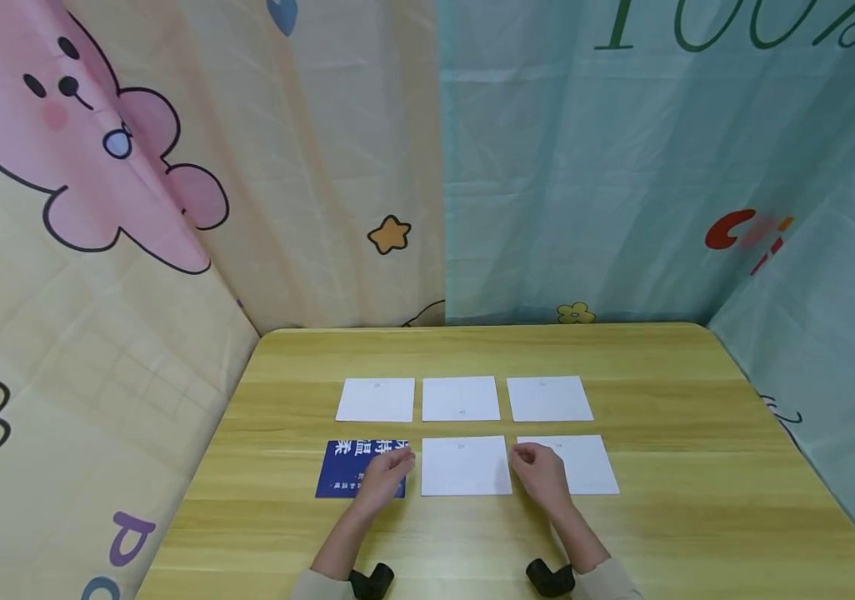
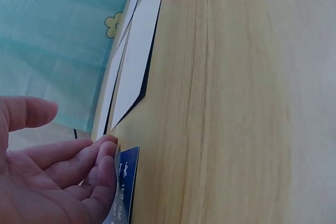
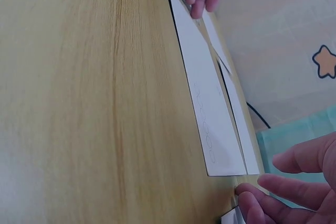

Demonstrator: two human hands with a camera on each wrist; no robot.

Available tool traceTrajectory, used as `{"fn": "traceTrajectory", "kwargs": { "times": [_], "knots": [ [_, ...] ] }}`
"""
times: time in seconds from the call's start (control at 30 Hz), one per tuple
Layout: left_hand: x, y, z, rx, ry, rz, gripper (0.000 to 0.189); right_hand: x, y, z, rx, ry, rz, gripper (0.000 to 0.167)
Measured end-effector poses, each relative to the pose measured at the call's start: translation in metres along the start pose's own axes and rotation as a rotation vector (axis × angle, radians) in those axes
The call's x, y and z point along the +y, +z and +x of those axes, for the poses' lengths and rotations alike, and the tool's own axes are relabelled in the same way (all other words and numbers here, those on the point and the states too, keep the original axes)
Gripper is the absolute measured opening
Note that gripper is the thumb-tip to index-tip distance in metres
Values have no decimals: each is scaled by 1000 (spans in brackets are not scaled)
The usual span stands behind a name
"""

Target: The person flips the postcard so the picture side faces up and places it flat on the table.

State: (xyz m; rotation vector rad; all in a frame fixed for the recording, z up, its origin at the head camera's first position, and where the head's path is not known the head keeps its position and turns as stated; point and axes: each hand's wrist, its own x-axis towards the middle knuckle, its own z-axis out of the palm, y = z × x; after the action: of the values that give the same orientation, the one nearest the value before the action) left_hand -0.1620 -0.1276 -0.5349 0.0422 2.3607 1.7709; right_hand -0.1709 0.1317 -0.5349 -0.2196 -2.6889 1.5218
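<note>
My left hand (image 1: 387, 477) is over the right part of a dark blue card (image 1: 341, 479) with white printed characters, in the front row at the left. In the left wrist view its thumb (image 2: 34, 113) stands apart from the loosely bent fingers, and nothing is between them. My right hand (image 1: 542, 475) is at the left edge of the front right white card (image 1: 588, 467) and covers part of it. Its thumb and fingers are apart in the right wrist view, holding nothing. Between both hands lies the front middle white card (image 1: 467, 468), which bears faint marks.
Behind the front row lie three more white cards: left (image 1: 375, 402), middle (image 1: 461, 400) and right (image 1: 550, 400). All rest on a wooden table (image 1: 697, 500). Printed curtains (image 1: 585, 167) hang behind its far edge and along both sides.
</note>
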Motion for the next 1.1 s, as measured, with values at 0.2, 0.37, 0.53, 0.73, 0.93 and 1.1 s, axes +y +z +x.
{"fn": "traceTrajectory", "kwargs": {
  "times": [0.2,0.37,0.53,0.73,0.93,1.1],
  "knots": [
    [-1,5,2,5,30,-33,43,0,5,-1,2,-18,-7,17],
    [2,9,0,5,42,-80,43,2,9,-1,8,-12,-15,17],
    [1,12,0,18,37,-79,43,1,11,-2,4,1,-5,17],
    [-2,16,3,76,34,-27,40,-1,10,-4,13,13,-5,18],
    [0,19,5,149,78,-29,44,-1,9,-5,32,6,2,18],
    [0,23,9,185,80,-77,53,-1,9,-4,35,5,4,18]
  ]
}}
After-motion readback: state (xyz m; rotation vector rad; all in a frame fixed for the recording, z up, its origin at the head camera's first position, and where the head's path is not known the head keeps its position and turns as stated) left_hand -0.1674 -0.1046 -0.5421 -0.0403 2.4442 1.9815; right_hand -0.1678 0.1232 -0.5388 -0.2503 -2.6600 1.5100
